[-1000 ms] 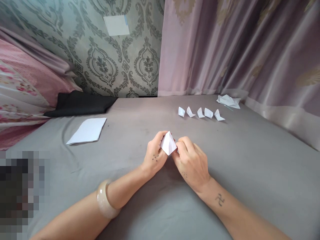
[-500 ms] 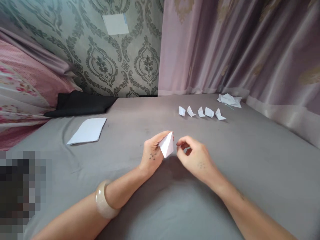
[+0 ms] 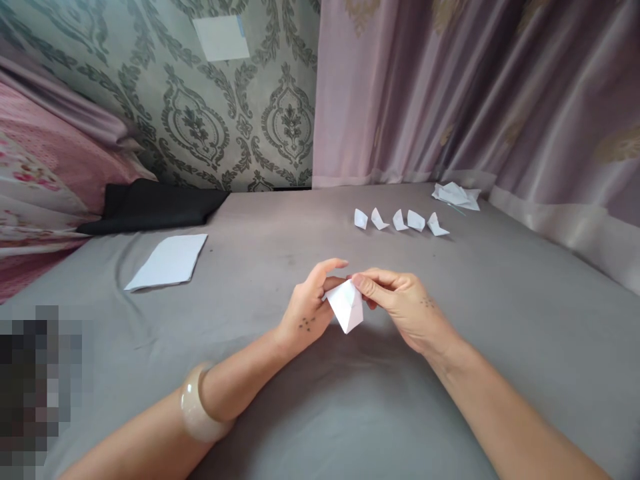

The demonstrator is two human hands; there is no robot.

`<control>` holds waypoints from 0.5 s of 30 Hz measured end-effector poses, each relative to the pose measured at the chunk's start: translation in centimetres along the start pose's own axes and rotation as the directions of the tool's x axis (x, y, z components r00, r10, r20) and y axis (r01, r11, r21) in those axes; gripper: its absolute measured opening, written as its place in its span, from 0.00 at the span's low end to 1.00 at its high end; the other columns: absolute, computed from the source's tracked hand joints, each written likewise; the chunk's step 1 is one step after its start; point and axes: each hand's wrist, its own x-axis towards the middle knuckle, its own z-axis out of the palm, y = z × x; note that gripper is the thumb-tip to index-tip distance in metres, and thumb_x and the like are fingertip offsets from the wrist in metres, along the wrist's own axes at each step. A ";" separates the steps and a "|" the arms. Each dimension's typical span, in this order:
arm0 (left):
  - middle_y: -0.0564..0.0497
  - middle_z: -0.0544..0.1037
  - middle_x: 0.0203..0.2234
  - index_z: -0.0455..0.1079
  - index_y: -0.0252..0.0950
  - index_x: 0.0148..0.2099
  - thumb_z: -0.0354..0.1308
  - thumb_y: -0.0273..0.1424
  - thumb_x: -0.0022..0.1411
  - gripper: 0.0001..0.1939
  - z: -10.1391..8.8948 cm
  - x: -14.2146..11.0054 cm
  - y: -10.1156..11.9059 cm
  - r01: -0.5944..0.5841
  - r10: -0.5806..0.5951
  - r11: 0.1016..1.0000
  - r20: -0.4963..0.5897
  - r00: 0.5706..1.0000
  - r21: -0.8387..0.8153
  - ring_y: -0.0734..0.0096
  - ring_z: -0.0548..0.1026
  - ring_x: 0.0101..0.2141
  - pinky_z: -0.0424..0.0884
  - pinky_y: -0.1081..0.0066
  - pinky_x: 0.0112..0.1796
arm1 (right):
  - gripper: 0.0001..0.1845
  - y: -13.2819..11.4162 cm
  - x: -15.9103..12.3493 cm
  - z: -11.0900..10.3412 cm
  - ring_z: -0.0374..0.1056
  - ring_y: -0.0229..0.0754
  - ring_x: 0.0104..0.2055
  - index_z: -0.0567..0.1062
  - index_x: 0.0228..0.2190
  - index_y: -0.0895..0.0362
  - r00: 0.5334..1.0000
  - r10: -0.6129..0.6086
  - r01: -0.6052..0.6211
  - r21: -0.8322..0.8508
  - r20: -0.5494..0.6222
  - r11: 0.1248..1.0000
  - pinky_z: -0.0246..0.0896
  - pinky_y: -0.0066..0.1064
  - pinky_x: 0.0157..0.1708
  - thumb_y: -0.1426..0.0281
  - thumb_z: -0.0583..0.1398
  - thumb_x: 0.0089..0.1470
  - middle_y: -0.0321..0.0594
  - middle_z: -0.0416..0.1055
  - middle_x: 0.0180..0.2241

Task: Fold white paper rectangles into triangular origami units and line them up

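Note:
A small white folded paper (image 3: 346,305) hangs point-down above the middle of the grey cloth. My right hand (image 3: 407,303) pinches its top corner, thumb in front and fingers behind. At the paper's left side is my left hand (image 3: 307,303), its thumb lifted clear and stretched out. Its other fingers lie partly hidden behind the paper, touching or close to it. Creases and a flap show on the paper's near face.
Several small folded paper pieces (image 3: 416,221) stand in a row farther back. Behind them at right lies a loose paper pile (image 3: 456,195). A white paper stack (image 3: 167,262) and a black cloth (image 3: 155,205) are at left. Curtains (image 3: 400,93) edge the surface.
My right hand has come in and taken the paper's top corner. My left thumb has lifted off it. The paper has turned and shifted slightly right and down. The view has shifted slightly.

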 end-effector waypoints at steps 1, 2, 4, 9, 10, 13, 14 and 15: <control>0.47 0.80 0.34 0.59 0.38 0.55 0.55 0.29 0.62 0.20 0.0 0.1 0.1 0.013 -0.012 0.999 0.023 1.000 -0.035 0.69 0.77 0.32 0.69 0.70 0.37 | 0.11 0.0 0.1 -0.2 0.57 0.36 0.28 0.81 0.27 0.52 1.000 -0.011 0.012 -0.009 0.009 1.000 0.52 0.30 0.28 0.57 0.64 0.47 0.35 0.67 0.25; 0.47 0.80 0.34 0.59 0.37 0.55 0.55 0.30 0.62 0.20 -0.1 0.2 0.2 0.026 -0.022 0.997 0.052 0.998 -0.076 0.69 0.77 0.32 0.69 0.70 0.36 | 0.11 0.0 0.2 -0.3 0.56 0.35 0.28 0.81 0.26 0.52 1.000 -0.024 0.024 -0.020 0.014 1.000 0.52 0.31 0.28 0.57 0.64 0.47 0.34 0.67 0.25; 0.45 0.79 0.35 0.60 0.36 0.55 0.56 0.30 0.61 0.21 -0.3 0.5 0.4 0.068 -0.048 0.984 0.123 0.991 -0.165 0.67 0.77 0.33 0.69 0.70 0.36 | 0.11 0.1 0.3 -0.7 0.57 0.35 0.27 0.80 0.24 0.52 0.998 -0.058 0.059 -0.049 0.009 0.997 0.53 0.31 0.29 0.58 0.64 0.48 0.34 0.67 0.26; 0.41 0.76 0.47 0.64 0.35 0.54 0.56 0.26 0.57 0.21 -1.3 1.3 0.5 0.191 -0.099 0.913 0.257 0.961 -0.360 0.59 0.74 0.47 0.69 0.65 0.43 | 0.10 0.5 0.7 -1.4 0.64 0.38 0.32 0.81 0.29 0.49 0.978 -0.206 0.192 -0.221 -0.041 0.956 0.58 0.33 0.33 0.59 0.62 0.52 0.36 0.70 0.30; 0.42 0.75 0.49 0.65 0.35 0.54 0.54 0.26 0.58 0.20 -1.4 1.4 0.5 0.194 -0.103 0.902 0.244 0.964 -0.385 0.58 0.73 0.49 0.68 0.63 0.46 | 0.10 0.5 0.7 -1.4 0.65 0.39 0.32 0.81 0.29 0.49 0.969 -0.244 0.224 -0.263 -0.046 0.938 0.59 0.33 0.33 0.59 0.61 0.53 0.37 0.70 0.30; 0.42 0.75 0.49 0.69 0.33 0.52 0.55 0.30 0.61 0.17 -1.5 1.4 0.8 0.171 -0.120 0.932 0.171 0.978 -0.321 0.58 0.71 0.51 0.65 0.61 0.51 | 0.09 0.7 0.6 -1.3 0.66 0.39 0.33 0.81 0.31 0.49 0.924 -0.381 0.346 -0.367 -0.024 0.863 0.61 0.32 0.33 0.62 0.60 0.55 0.37 0.71 0.31; 0.42 0.76 0.48 0.70 0.33 0.50 0.58 0.32 0.60 0.17 -1.3 1.4 1.0 0.156 -0.119 0.953 0.153 0.981 -0.259 0.58 0.72 0.50 0.65 0.61 0.51 | 0.09 0.7 0.6 -1.2 0.67 0.38 0.34 0.80 0.31 0.49 0.907 -0.420 0.385 -0.391 -0.006 0.836 0.61 0.31 0.33 0.63 0.60 0.56 0.36 0.71 0.32; 0.43 0.77 0.46 0.71 0.33 0.49 0.61 0.33 0.58 0.17 -1.2 1.3 1.1 0.134 -0.109 0.972 0.135 0.985 -0.192 0.59 0.73 0.49 0.66 0.63 0.50 | 0.08 0.8 0.5 -1.1 0.67 0.38 0.34 0.80 0.32 0.49 0.892 -0.451 0.417 -0.410 0.014 0.811 0.61 0.31 0.34 0.64 0.60 0.56 0.36 0.71 0.32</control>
